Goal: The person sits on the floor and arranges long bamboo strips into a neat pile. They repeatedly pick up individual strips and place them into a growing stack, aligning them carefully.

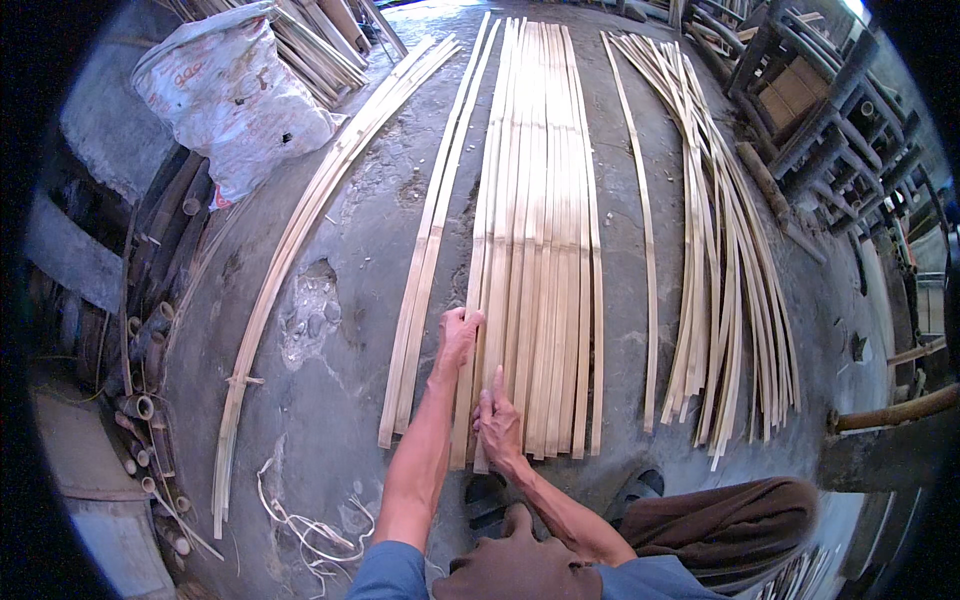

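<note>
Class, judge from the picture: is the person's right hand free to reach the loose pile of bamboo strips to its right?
Probably yes: the right hand rests on the flat row of strips, and only bare floor and one single strip lie before the loose pile.

slat mat point(540, 240) centre, loose strips point(725, 260) right

Left hand point(459, 335): arm extended forward, fingers curled, palm down; right hand point(497, 425): nearer the body, fingers pressed flat, forearm bent inward; 2 bare forearms.

White sack point(232, 95) at upper left; loose bamboo strips point(722, 250) fanned at right; dark bamboo poles point(150, 330) along the cracked concrete floor point(330, 400).
</note>
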Demonstrator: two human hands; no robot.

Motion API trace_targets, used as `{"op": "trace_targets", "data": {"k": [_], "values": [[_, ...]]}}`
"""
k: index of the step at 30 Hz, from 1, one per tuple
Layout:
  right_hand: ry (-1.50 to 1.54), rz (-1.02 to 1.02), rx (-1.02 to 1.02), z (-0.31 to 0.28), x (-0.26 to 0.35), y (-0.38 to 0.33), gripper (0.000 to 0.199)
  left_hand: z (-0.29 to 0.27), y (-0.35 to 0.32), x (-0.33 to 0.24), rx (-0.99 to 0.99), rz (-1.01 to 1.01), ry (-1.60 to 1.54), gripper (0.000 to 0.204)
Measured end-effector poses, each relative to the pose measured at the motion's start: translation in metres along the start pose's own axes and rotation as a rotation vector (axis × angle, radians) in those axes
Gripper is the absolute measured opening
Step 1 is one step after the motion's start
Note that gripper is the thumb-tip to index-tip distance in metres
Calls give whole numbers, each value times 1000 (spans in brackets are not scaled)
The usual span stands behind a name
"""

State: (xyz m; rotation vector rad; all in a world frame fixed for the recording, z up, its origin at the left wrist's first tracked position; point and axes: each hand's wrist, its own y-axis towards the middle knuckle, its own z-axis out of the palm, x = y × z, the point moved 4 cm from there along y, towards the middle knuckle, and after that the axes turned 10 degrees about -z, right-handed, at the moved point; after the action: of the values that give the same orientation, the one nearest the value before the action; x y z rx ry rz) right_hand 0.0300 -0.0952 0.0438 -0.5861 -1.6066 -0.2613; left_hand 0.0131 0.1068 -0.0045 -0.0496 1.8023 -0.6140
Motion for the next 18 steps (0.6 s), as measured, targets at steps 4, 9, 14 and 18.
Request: {"op": "trace_targets", "data": {"k": [4,9,14,18], "values": [[111,-10,-20,7,9,11,61,-5,5,-8,-30,31,-18,29],[173,27,-90,15,16,19,59,-8,22,-5,-15,79,15,31],[302,59,-98,47,8,3,60,-46,52,44,-163,222,268,36],[216,78,-92,36,-18,9,60,-23,31,31,11,147,188,39]]}}
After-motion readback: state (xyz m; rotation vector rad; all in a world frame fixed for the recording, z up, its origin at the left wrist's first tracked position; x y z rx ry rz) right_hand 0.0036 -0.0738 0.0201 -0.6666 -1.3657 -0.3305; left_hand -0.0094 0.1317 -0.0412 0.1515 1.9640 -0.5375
